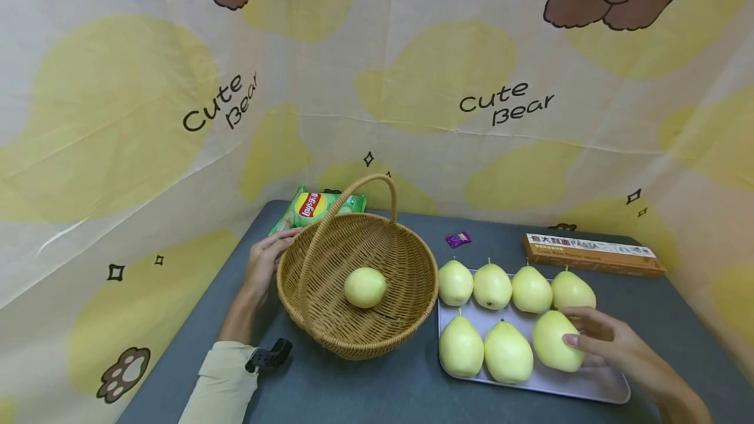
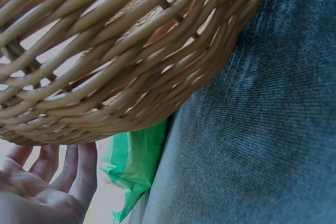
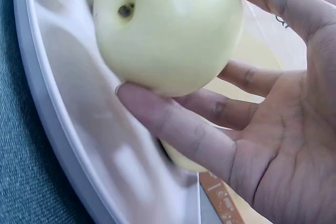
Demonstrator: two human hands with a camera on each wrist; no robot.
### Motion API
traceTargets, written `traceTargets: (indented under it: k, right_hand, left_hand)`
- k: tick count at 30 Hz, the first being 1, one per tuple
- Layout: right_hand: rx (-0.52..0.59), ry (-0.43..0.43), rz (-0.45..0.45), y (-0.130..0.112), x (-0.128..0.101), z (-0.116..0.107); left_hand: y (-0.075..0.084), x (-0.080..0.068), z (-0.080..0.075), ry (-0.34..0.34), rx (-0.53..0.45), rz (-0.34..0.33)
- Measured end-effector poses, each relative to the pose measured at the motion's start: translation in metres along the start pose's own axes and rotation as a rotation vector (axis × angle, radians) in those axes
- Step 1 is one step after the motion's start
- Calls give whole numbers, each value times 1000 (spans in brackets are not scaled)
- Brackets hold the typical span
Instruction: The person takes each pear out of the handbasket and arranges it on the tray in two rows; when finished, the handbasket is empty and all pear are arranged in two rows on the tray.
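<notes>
My right hand grips a pale yellow-green pear over the front right of a tray, thumb and fingers around its sides. In the right wrist view the fingers press against the round pear. Several more pears lie in the tray in two rows. Left of the tray, a wicker basket with an arched handle holds a single pear. My left hand touches the basket's outer left side near the rim, its extended fingers partly hidden behind the basket in the left wrist view.
A green chip bag lies behind the basket. A small purple packet sits behind the tray, and a long pasta box lies at the back right. Printed fabric walls in the dark table.
</notes>
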State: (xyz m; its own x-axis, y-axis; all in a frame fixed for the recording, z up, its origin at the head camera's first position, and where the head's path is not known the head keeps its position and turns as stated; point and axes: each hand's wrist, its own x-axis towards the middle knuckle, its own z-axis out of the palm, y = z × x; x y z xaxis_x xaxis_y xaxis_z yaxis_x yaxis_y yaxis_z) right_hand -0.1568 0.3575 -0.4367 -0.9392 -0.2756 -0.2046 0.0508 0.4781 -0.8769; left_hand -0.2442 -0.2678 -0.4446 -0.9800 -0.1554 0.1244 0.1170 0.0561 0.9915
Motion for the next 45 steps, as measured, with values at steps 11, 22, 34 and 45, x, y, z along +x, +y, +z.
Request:
traceTargets:
  k: [11,22,34,45]
  right_hand:
    - [-72,-73,47,11,1,-4]
    - [-49,-156,17,16,4,-4]
    - [-43,-188,-28,19,3,-6]
    - [-20,-255,-93,21,0,-8]
  left_hand:
    - [-2,-1,0,2,-4,-7]
    - [-1,-1,1,5,-18,-6]
    - [0,0,0,2,-30,-14]
    - [1,-1,1,4,-41,-14]
